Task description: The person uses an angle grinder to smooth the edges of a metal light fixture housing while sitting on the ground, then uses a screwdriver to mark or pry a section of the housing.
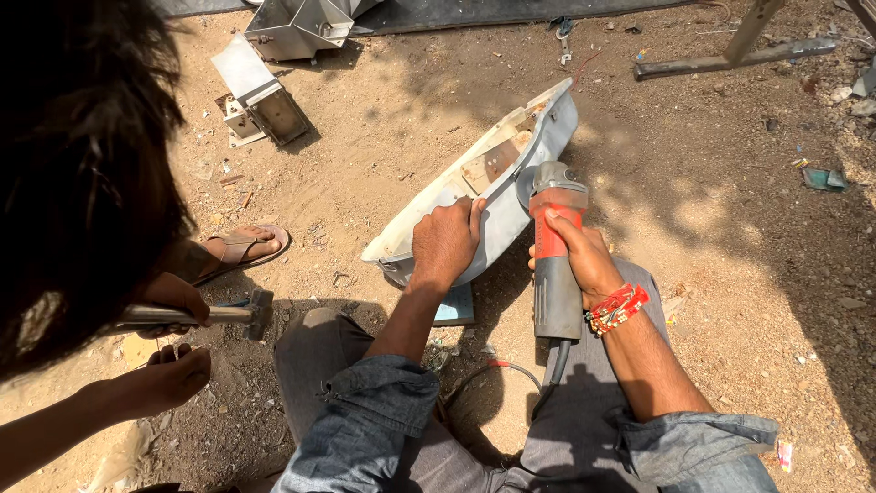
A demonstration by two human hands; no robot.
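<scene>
My left hand grips the upper edge of a curved grey-white metal panel that stands on its edge on the sandy ground. My right hand holds a red-and-grey angle grinder by its body, a red thread band on the wrist. The grinder's disc end rests against the outer face of the panel, to the right of my left hand. Its black cable runs down between my knees.
Another person crouches at the left, head filling the upper left, one hand holding a hammer, a sandalled foot beside it. Folded sheet-metal pieces lie at the top left. A metal bar frame lies at the top right.
</scene>
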